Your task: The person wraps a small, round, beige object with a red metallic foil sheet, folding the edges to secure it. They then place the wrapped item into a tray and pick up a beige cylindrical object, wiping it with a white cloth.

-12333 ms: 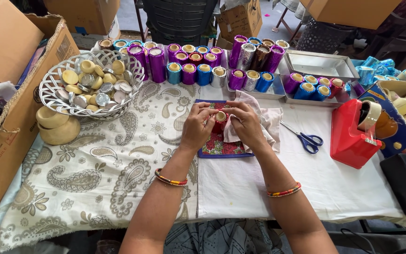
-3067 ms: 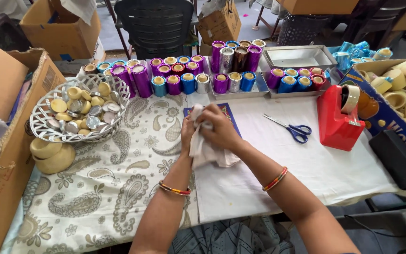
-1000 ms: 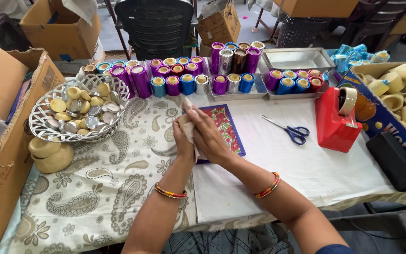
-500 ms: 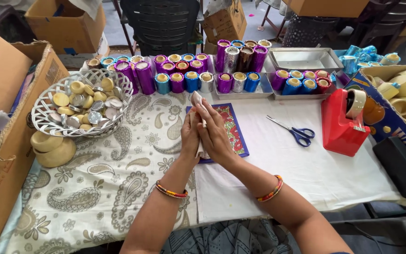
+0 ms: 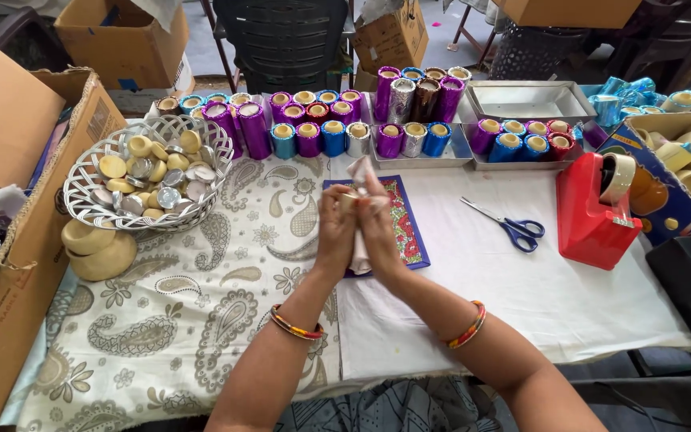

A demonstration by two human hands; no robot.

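At frame centre, a white cloth is being pressed between the left hand and right hand, palms closed around it (wiping step, judged); a small round object at the fingertips is being rubbed, above the floral mat. Next, continued firm rubbing is being called for.

Both forearms are bare, no sleeves; each wrist carries a thin bangle banded in red, orange and yellow, and grey patterned cloth shows at the frame's bottom centre
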